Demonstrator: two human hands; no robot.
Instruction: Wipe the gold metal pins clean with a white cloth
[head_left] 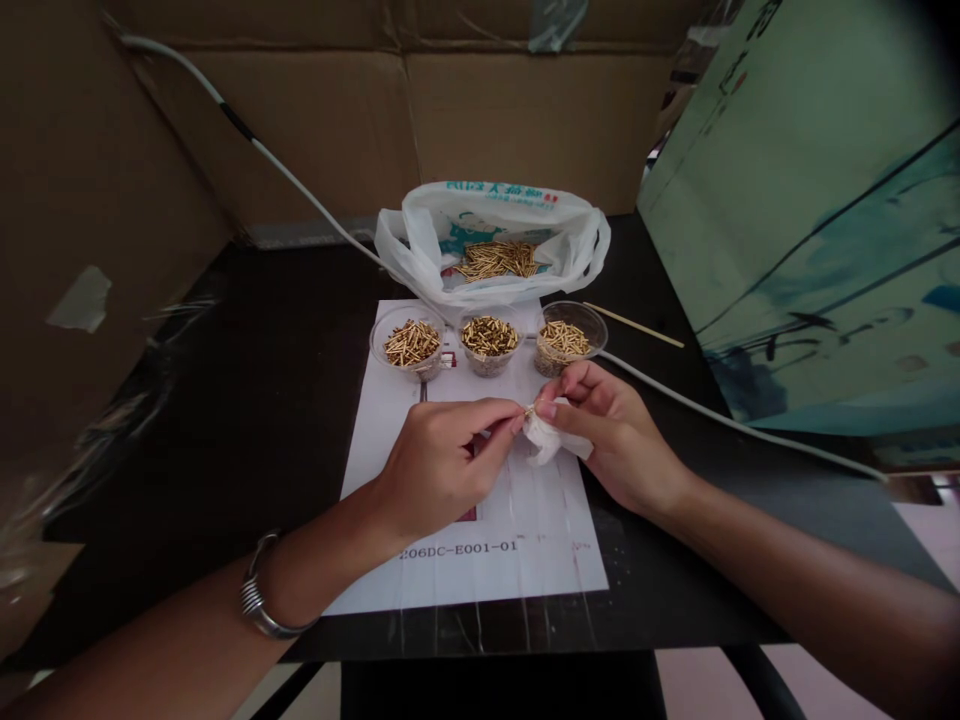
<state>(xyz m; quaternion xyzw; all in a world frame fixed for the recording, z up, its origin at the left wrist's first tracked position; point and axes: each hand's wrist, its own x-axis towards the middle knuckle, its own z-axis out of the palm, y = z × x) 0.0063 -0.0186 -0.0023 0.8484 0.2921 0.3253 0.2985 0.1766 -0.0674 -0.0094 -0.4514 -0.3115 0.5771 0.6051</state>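
Note:
My left hand (pixel 450 455) pinches thumb and forefinger together at a small brass-coloured piece, mostly hidden by the fingertips. Meeting it tip to tip, my right hand (pixel 619 430) is closed on a crumpled white tissue (pixel 541 440) that hangs below the fingers. Just beyond the hands stand three clear round cups holding small gold-coloured metal pins: a left cup (pixel 409 372), a middle cup (pixel 489 366) and a right cup (pixel 570 362), which is nearest my right fingers. Under the hands lies a printed white sheet (pixel 480 575).
Behind the cups, an open white plastic bag (pixel 420 265) holds a heap of longer gold pins (pixel 499 260). A thin wooden stick (pixel 634 324) lies at right. A white cable (pixel 300 190) crosses the dark table (pixel 300 330). Cardboard (pixel 315 130) and a green printed panel (pixel 795 250) wall it in.

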